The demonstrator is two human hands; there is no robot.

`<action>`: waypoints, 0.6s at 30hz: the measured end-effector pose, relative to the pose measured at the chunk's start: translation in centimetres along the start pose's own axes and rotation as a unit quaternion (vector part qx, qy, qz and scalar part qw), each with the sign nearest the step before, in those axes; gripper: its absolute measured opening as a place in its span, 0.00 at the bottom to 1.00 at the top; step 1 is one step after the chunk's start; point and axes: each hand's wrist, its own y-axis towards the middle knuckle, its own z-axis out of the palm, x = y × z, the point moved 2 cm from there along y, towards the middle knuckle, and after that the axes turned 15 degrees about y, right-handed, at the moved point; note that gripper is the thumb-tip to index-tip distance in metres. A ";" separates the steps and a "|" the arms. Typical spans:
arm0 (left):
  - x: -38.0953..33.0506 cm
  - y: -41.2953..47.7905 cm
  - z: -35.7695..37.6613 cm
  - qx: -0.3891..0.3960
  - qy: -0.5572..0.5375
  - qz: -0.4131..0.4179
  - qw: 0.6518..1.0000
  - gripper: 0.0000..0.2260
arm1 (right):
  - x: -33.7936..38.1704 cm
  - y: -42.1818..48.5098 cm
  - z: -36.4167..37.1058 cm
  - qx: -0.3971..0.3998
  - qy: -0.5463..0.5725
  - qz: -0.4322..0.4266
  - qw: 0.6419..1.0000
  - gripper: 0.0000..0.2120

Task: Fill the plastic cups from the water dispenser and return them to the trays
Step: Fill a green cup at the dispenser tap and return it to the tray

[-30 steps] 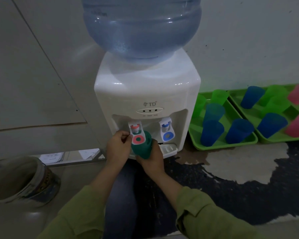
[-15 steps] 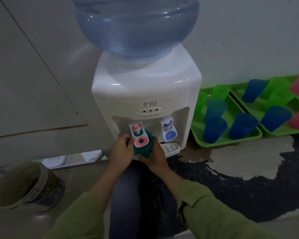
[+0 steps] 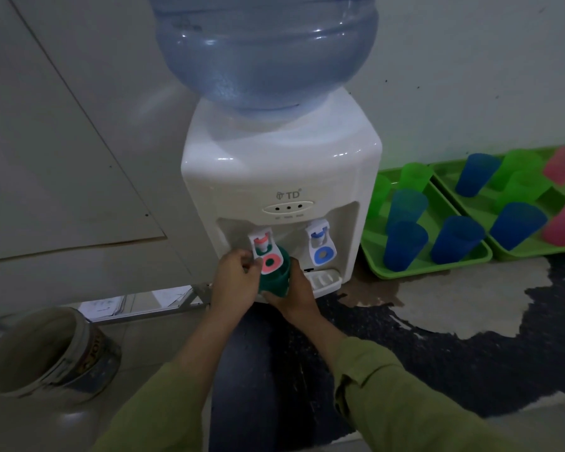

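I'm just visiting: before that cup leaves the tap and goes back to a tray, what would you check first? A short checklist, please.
1. Green cup sits directly under the red tap: ok.
2. Right hand wraps the cup from the side and below: ok.
3. Left hand pinches the red tap's lever: ok.
4. Water level in the cup: cannot tell, the lever hides its mouth.
5. Bare spot on the near tray for the cup: ok, some bare bottom shows between its cups.
6. Path to the tray free of obstacles: ok.
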 end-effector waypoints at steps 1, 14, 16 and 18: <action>0.3 0.2 0.4 0.002 0.027 0.011 1.000 0.04 | 0.0 0.0 0.0 -0.002 -0.001 -0.004 1.000 0.35; 1.6 -0.2 1.3 0.002 0.092 0.039 0.995 0.14 | 0.2 0.0 -0.4 0.023 -0.051 -0.013 0.998 0.37; 1.5 -0.8 0.6 -0.018 0.066 0.032 0.997 0.12 | 0.2 0.0 -0.4 0.028 -0.058 -0.014 0.998 0.37; 1.2 -1.3 -0.2 -0.031 0.037 0.027 0.998 0.12 | 0.4 0.0 -0.5 0.031 -0.062 -0.010 0.998 0.37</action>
